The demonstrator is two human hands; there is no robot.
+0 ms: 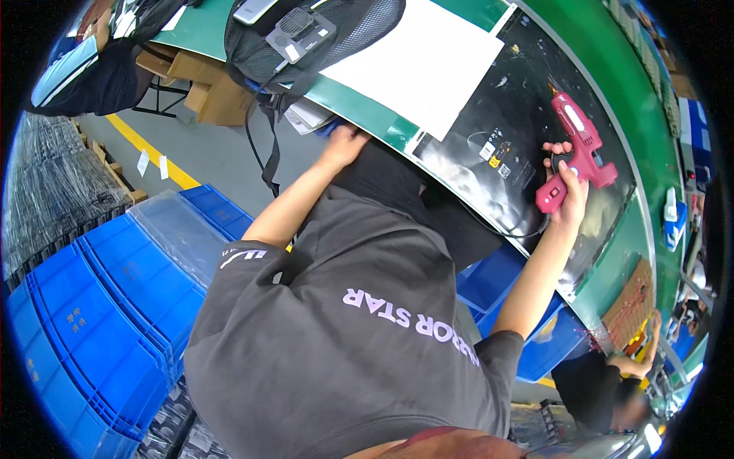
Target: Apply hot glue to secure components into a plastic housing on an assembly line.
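Slantwise, glue gun (579,138), nozzle (553,88) forward-left.

Green workbench (367,111), seen from here beside it — glossy black sheet (527,69) over much of the near part, scuffed, specked, small labels (493,157) stuck on. Big white sheet (420,61) lies flat, overlapping the black one. Black mesh bag (367,27) next to the white sheet — brown cardboard piece (636,287) down the right end.

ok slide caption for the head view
Right hand holding a red glue gun over a green workbench's black mat.
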